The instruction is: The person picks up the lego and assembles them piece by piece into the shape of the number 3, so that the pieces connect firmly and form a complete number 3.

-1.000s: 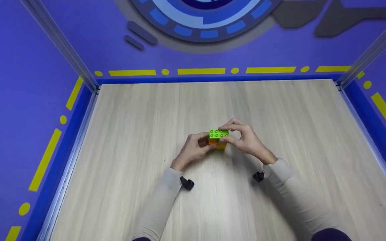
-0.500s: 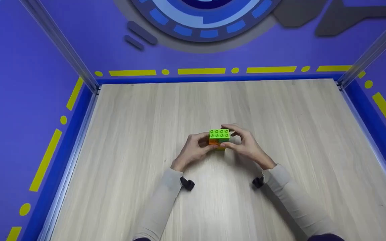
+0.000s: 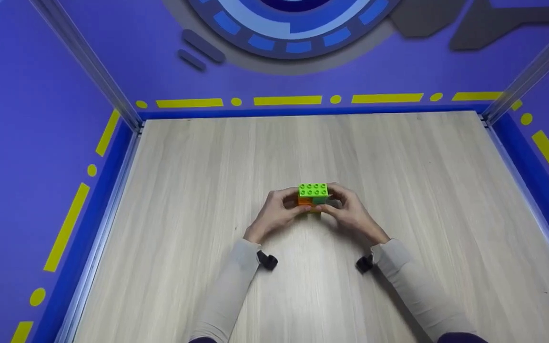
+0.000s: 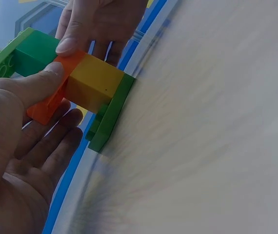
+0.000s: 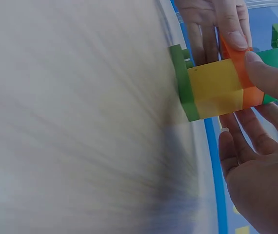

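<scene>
A stack of toy building bricks stands upright on the table, mid-view. On top is a light green brick with its studs up. Under it come a green block, an orange brick, a yellow block and a dark green base brick. My left hand grips the orange brick from the left, thumb on its near side. From the right, my right hand holds the orange brick too, its thumb close to the left thumb. The far fingers are partly hidden behind the stack.
The wooden table spreads around the stack. Blue panels with yellow markings, like the back wall, enclose it at the back and both sides. Metal posts stand in the back corners. A black wrist camera sits near each cuff.
My right hand has slid down from the light green top brick to the orange brick lower in the stack. The left hand has kept its hold, and the stack has stayed nearly still.
</scene>
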Motion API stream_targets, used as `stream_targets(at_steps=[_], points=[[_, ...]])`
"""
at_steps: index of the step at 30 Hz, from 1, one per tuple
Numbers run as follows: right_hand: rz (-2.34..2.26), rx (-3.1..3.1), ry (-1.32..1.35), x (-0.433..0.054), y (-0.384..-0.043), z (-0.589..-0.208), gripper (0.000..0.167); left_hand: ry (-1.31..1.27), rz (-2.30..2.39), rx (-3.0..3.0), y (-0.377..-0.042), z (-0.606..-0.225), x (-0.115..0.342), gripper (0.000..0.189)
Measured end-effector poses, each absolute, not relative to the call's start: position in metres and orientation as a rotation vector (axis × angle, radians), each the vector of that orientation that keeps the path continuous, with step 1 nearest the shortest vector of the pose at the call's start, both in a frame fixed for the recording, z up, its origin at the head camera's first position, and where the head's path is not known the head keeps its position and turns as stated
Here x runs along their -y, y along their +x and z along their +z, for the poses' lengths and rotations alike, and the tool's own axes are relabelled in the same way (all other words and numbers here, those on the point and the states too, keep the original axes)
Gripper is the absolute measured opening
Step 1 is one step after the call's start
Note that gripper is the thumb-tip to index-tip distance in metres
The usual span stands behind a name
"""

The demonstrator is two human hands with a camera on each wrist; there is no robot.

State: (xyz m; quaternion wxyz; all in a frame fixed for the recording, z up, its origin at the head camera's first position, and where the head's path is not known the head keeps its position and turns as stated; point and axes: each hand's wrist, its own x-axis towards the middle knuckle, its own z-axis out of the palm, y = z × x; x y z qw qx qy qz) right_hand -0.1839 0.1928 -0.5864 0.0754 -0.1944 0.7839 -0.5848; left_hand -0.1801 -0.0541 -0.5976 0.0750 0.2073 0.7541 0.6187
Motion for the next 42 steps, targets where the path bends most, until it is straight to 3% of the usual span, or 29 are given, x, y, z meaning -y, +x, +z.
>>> stream_targets(at_steps=[32,42], points=[[-1.791,-2.339,-0.473,-0.197,-0.19,-0.568,0.04,0.673,1.94,-2.321,-0.184,-0.586,0.063,0.05],[-1.808,-2.367,-0.434,-0.199,-0.196,-0.559,0.04,0.764,1.964,-2.335,-0.193,-0.572,0.061,0.041]])
